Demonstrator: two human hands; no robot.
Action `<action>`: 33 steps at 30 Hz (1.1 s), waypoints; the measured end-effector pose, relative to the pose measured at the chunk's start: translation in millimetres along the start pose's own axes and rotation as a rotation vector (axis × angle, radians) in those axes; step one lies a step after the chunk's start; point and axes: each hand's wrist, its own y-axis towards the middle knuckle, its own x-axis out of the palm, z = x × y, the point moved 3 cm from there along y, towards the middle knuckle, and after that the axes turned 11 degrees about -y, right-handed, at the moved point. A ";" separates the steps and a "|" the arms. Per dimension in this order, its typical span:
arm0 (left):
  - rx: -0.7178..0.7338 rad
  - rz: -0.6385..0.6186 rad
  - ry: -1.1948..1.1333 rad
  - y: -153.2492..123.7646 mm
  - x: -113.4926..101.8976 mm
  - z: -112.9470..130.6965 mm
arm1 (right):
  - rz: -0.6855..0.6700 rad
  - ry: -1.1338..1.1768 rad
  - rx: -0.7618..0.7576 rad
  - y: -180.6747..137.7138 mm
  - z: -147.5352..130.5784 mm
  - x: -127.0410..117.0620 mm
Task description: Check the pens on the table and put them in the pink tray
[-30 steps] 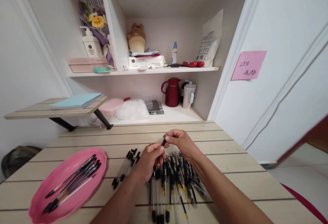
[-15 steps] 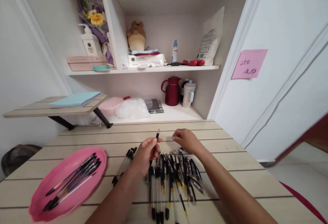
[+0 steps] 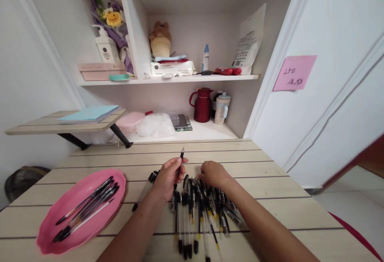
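Note:
My left hand (image 3: 167, 178) is closed around a black pen (image 3: 180, 162) that stands nearly upright, tip up and bare of a cap. My right hand (image 3: 211, 174) lies with curled fingers on the far end of a heap of pens and caps (image 3: 201, 210) on the wooden table (image 3: 270, 198); what its fingers hold is hidden. A few capped pens (image 3: 144, 192) lie just left of my left hand. At the left, a pink oval tray (image 3: 45, 230) holds several black pens.
Behind the table, shelves carry a red jug (image 3: 202, 105), a cup, a plastic bag, boxes and a plush toy. A small raised desk (image 3: 36, 128) with a blue folder stands at the left. A pink note (image 3: 294, 73) sticks to the white door.
My hands drew apart; the cap left the pen's tip. My right hand dropped onto the pen heap while the left kept the pen upright.

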 end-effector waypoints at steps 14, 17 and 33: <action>0.020 -0.026 0.020 -1.2 0.1 1.5 | -0.020 0.031 0.054 3.1 -3.5 6.5; 0.020 -0.033 0.018 -0.8 0.1 0.9 | -0.021 0.058 0.075 5.4 0.9 5.7; -0.047 -0.013 -0.029 -0.6 -1.7 -1.9 | -0.021 0.184 0.078 11.1 8.1 8.0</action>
